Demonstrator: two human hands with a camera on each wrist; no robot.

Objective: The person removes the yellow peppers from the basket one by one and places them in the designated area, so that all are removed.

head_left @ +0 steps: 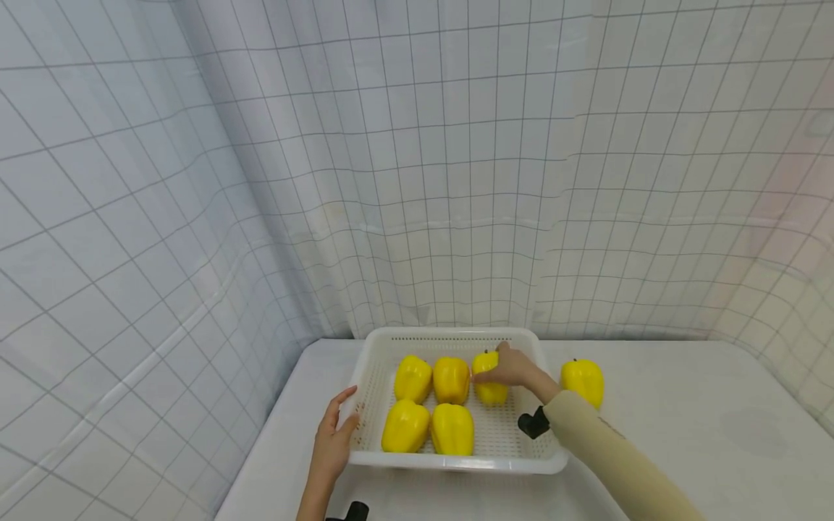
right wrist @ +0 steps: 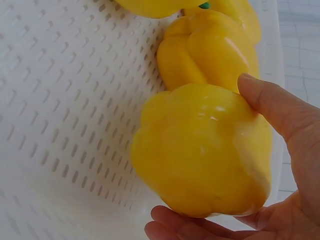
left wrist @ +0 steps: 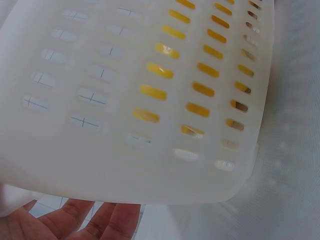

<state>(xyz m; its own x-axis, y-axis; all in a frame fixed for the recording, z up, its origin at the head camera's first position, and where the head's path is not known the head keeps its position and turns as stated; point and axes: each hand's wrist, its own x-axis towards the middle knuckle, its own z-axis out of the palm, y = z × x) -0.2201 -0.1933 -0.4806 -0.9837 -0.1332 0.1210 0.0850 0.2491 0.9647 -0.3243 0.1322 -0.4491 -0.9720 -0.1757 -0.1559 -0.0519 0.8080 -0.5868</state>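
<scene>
A white perforated plastic basket holds several yellow bell peppers, with two in the near row: one bell pepper and another. In the far row, my right hand grips the rightmost bell pepper, thumb on one side and fingers on the other. That pepper sits beside another bell pepper; at the row's left end is one more bell pepper. My left hand holds the basket's left rim; the left wrist view shows its fingers partly hidden by the rim.
One yellow bell pepper stands on the white table, right of the basket and partly behind the right sleeve. A white grid-patterned curtain hangs behind the table and along its left side.
</scene>
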